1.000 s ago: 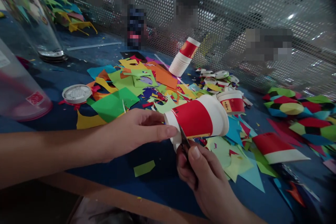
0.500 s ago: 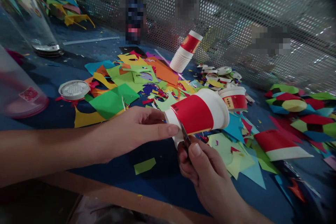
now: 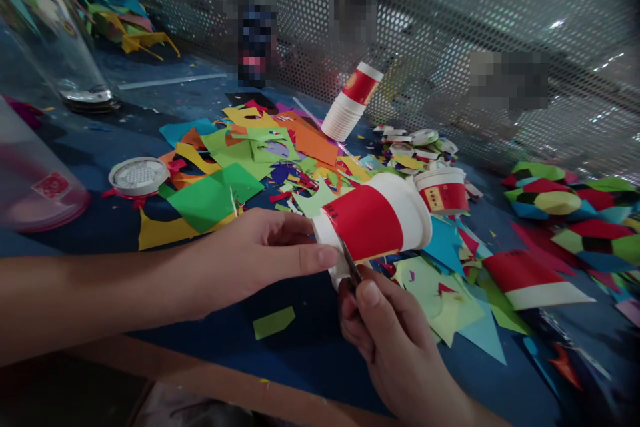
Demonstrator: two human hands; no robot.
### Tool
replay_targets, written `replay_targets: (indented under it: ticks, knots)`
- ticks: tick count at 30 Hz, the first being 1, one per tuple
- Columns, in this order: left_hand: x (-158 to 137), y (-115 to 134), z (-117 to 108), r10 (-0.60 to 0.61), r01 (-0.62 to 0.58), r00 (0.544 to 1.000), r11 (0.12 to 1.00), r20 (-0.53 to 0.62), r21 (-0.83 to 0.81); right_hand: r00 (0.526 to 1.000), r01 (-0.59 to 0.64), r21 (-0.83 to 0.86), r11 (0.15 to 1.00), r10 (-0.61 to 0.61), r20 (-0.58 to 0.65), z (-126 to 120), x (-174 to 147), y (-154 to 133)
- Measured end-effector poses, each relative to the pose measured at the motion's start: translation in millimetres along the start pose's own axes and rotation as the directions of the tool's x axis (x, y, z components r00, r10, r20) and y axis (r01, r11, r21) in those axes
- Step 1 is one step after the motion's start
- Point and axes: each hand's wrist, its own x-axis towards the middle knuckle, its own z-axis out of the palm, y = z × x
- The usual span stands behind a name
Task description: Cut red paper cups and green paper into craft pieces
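1 paper cup [image 3: 367, 220], white with a wide red band and small dark marks, is held on its side above the table [image 3: 300, 360], toward its near edge; 1 slim dark blade [image 3: 351, 265], pointing up and left, meets the cup's lower left part; its handle is hidden

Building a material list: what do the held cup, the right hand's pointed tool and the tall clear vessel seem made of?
Cup: probably paperboard, smooth, low sheen; thin wall, printed red band.
Pointed tool: likely metal blade, dark grey, faint shine along it.
Tall clear vessel: glass or clear plastic; glossy, see-through, bright highlights.
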Motion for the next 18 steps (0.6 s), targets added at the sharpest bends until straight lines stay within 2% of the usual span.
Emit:
replay_targets:
  ticks: [4,10,14,18]
  knots:
    - [-0.3,-1.0,-0.9,0.000,0.000,1.000,1.000,0.016,0.009,1.000,0.002,-0.007,1.000,-0.002,-0.002,2.3,1.3,-0.6]
    - [0.4,-1.1,-1.1,-0.025,0.026,0.999,0.999,-0.021,0.031,0.999,-0.025,-0.031,0.999,0.024,-0.044,7.2,3.6,-3.9]
    - [0.8,-1.1,-0.5,-0.025,0.026,0.999,1.000,0.027,-0.018,0.997,0.003,-0.044,0.999,-0.006,-0.071,7.6,4.5,-1.1]
    - [1.0,0.8,-0.3,-0.035,0.035,0.999,0.999,0.013,0.042,0.997,0.007,-0.035,0.999,-0.009,-0.072,6.6,4.3,2.4]
